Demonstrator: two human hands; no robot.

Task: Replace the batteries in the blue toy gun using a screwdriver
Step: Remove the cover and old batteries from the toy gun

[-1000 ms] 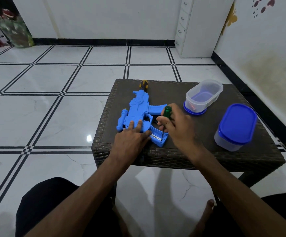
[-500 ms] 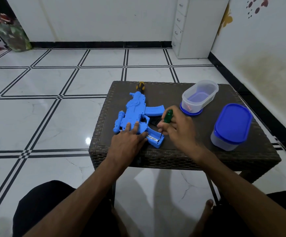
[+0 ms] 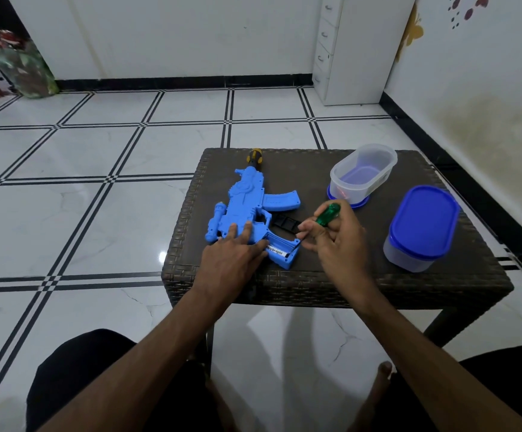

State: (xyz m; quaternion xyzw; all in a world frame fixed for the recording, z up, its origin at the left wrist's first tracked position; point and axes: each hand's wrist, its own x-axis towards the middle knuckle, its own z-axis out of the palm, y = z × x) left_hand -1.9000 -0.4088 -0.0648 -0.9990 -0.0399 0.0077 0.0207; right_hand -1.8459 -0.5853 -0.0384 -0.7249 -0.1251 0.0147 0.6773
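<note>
Two hands are at work over the dark brown woven-wicker desk (image 3: 409,285). The blue plastic toy gun (image 3: 250,213) lies flat on its side at the desk's left-centre, muzzle toward the far edge, stock toward the near edge. The left hand (image 3: 231,260) rests on the gun's body with fingers straight and spread, pressing down; judged purpose is to stop the toy sliding or turning under tool load. The right hand (image 3: 334,241) has its fingers curled round the green-handled screwdriver (image 3: 326,216), which leans with its handle up and to the right and its tip down at the open battery compartment in the stock (image 3: 281,249). The tilt suggests prying or levering at a battery end rather than driving a screw (the tip itself is too small to confirm contact).

One white label inside the compartment reads "Heybright" (image 3: 274,251), probably a battery's brand. A black ribbed piece (image 3: 284,224), probably the removed cover, lies on the desk just right of the grip.

A second screwdriver with a yellow-and-black handle (image 3: 254,157) sits at the muzzle's far end. To the right stand a clear plastic tub resting on its blue lid (image 3: 362,173) and, nearer, a closed tub with a blue lid (image 3: 421,229); their contents cannot be made out.
</note>
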